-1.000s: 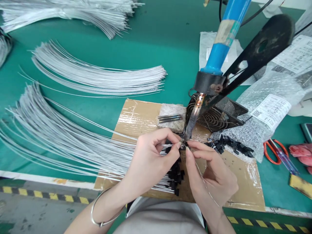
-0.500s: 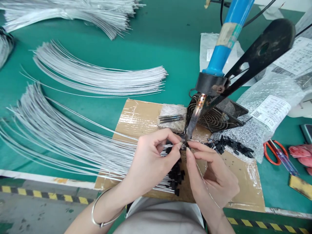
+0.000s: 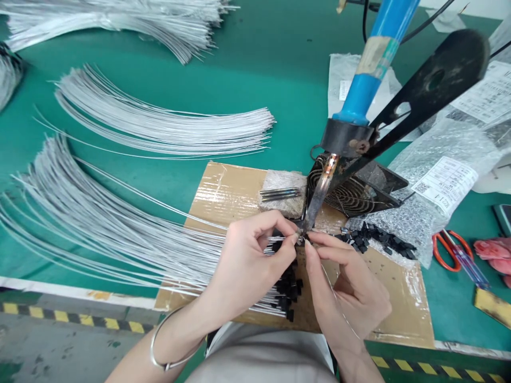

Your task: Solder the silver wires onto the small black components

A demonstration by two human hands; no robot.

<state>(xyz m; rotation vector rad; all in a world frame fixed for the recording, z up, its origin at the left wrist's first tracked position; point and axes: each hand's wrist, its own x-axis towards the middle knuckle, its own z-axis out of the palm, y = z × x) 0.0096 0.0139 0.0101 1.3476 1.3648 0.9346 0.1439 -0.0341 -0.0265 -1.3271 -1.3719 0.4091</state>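
Under the tip of a blue-handled soldering iron [image 3: 319,197], my two hands nearly meet. My left hand [image 3: 255,266] is closed in a pinch of thumb and forefinger; the tiny thing between them is too small to name. My right hand [image 3: 347,287] pinches a thin solder wire [image 3: 347,321], which trails down across its palm. The iron's tip touches or almost touches the spot between my fingertips. Below my left hand lie grey wires [image 3: 139,234] whose right ends carry black pieces [image 3: 288,298].
A black fan [image 3: 347,186] stands behind the iron's tip. Thin rods [image 3: 280,194] lie on a pad on the cardboard [image 3: 223,186]. Loose black pieces [image 3: 371,236], a bubble-wrap bag [image 3: 415,207] and orange-handled scissors [image 3: 447,252] are to the right. Another wire bundle [image 3: 171,127] lies behind.
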